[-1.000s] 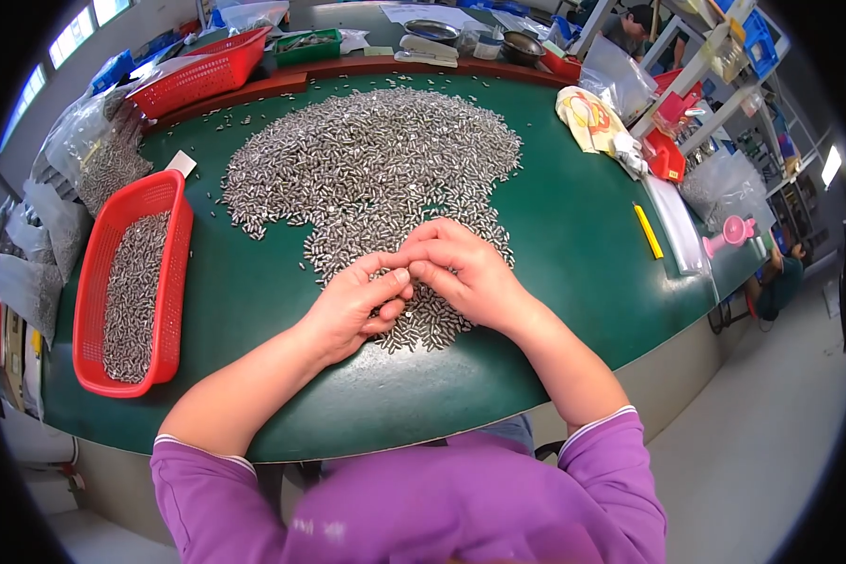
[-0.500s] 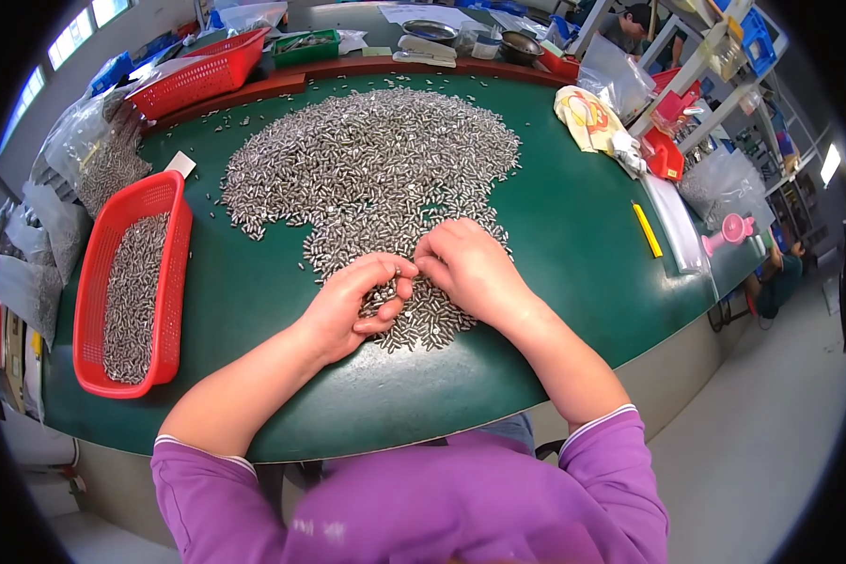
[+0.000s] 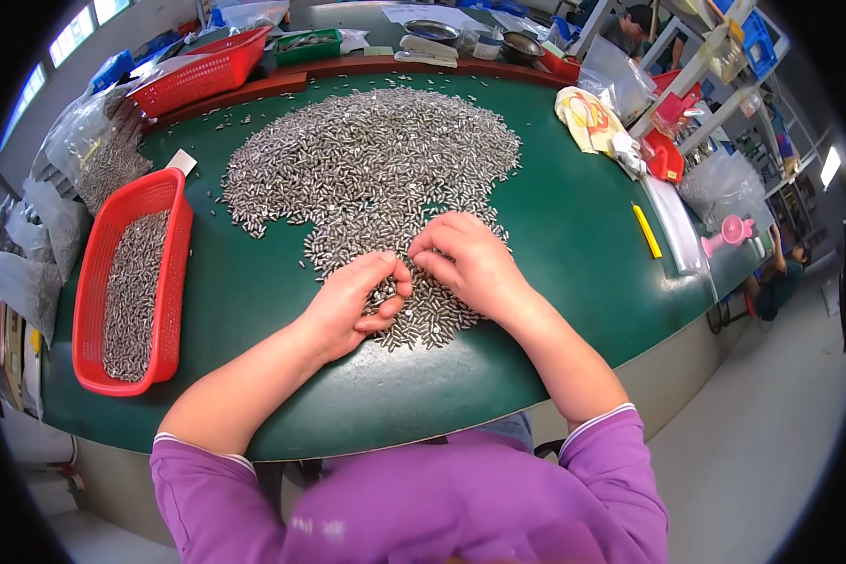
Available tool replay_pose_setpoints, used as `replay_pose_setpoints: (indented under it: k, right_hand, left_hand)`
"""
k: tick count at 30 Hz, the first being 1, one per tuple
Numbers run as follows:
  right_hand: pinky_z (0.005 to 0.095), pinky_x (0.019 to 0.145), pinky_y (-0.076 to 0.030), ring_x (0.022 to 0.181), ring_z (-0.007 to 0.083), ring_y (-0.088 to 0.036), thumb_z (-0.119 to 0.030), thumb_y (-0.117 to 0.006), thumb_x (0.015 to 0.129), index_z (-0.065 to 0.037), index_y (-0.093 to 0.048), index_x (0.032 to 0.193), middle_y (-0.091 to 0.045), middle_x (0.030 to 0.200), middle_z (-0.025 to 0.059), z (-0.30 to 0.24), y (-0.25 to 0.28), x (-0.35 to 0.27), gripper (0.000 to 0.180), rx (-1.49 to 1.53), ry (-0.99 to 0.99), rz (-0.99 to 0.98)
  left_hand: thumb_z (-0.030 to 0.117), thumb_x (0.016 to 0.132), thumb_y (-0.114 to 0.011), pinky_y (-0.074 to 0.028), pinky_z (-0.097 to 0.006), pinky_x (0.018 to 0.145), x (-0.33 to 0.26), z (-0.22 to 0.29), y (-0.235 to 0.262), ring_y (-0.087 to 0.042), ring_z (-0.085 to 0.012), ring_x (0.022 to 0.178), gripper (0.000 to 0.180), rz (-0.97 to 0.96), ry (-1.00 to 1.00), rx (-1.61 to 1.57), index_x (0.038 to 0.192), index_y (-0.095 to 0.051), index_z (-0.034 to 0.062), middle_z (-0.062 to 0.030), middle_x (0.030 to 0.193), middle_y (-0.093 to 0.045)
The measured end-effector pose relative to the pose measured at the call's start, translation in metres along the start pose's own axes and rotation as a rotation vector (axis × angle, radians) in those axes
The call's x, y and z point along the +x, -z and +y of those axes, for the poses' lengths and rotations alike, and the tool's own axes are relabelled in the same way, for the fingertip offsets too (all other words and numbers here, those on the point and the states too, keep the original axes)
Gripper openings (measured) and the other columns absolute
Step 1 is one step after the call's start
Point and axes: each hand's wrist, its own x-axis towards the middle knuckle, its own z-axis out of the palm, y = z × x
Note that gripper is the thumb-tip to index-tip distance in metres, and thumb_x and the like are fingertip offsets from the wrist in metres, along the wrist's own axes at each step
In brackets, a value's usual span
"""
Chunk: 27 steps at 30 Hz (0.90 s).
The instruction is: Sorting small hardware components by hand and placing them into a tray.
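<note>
— Your hands?
— Left hand (image 3: 352, 305) cupped, holding small metal pins; right hand (image 3: 465, 263) fingers curled, narrow, on the pin pile (image 3: 367, 179).
— Pile location?
— Green table (image 3: 555, 235), beside red basket (image 3: 164, 273).

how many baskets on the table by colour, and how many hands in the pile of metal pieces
red baskets: 2, one by the left hand, one at the far edge
green baskets: 1, at the far edge
hands in the pile of small metal pieces: 2, the left hand and the right hand
total: 3 baskets, 2 hands
</note>
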Motion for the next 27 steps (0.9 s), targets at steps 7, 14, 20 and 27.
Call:
replay_pose_setpoints:
  k: [7, 14, 20, 27]
  right_hand:
    - [0.0343, 0.081, -0.047, 0.091, 0.0232, -0.058, -0.007, -0.064, 0.082, -0.006, -0.067, 0.096, -0.061, 0.09, 0.006, -0.006, 0.002, 0.001, 0.014, 0.249, 0.097, -0.052]
    - [0.0365, 0.083, -0.046, 0.094, 0.0253, -0.057, -0.01, -0.066, 0.078, -0.007, -0.066, 0.099, -0.062, 0.093, 0.0071, -0.001, 0.009, -0.006, 0.021, -0.034, -0.015, -0.145]
    - [0.0391, 0.078, -0.046, 0.087, 0.0281, -0.056, -0.011, -0.066, 0.074, -0.008, -0.064, 0.087, -0.059, 0.086, 0.0064, 0.002, 0.003, -0.006, 0.014, -0.17, 0.006, -0.19]
    - [0.0384, 0.077, -0.046, 0.087, 0.0275, -0.056, -0.013, -0.066, 0.076, -0.009, -0.064, 0.085, -0.059, 0.087, 0.0066, -0.007, 0.01, 0.001, 0.01, -0.133, 0.075, -0.008]
  left_hand:
    - [0.021, 0.093, -0.054, -0.026, -0.017, 0.041, -0.001, 0.0, -0.006, -0.042, -0.0062, 0.06, 0.016, 0.015, 0.012, 0.077, 0.101, -0.051, 0.0066, -0.0023, 0.084, -0.053]
    - [0.019, 0.093, -0.049, -0.025, -0.017, 0.04, -0.003, 0.003, -0.005, -0.042, -0.0081, 0.06, 0.014, 0.014, 0.014, 0.029, 0.098, -0.051, 0.0056, -0.0044, 0.084, -0.053]
    - [0.018, 0.093, -0.044, -0.025, -0.017, 0.039, -0.002, 0.003, -0.006, -0.043, -0.0095, 0.06, 0.017, 0.014, 0.02, 0.021, 0.097, -0.052, 0.0035, -0.0069, 0.085, -0.052]
    - [0.017, 0.093, -0.043, -0.026, -0.017, 0.04, -0.005, 0.004, -0.007, -0.044, -0.0102, 0.062, 0.018, 0.017, -0.013, 0.045, 0.099, -0.053, 0.0029, -0.0072, 0.085, -0.051]
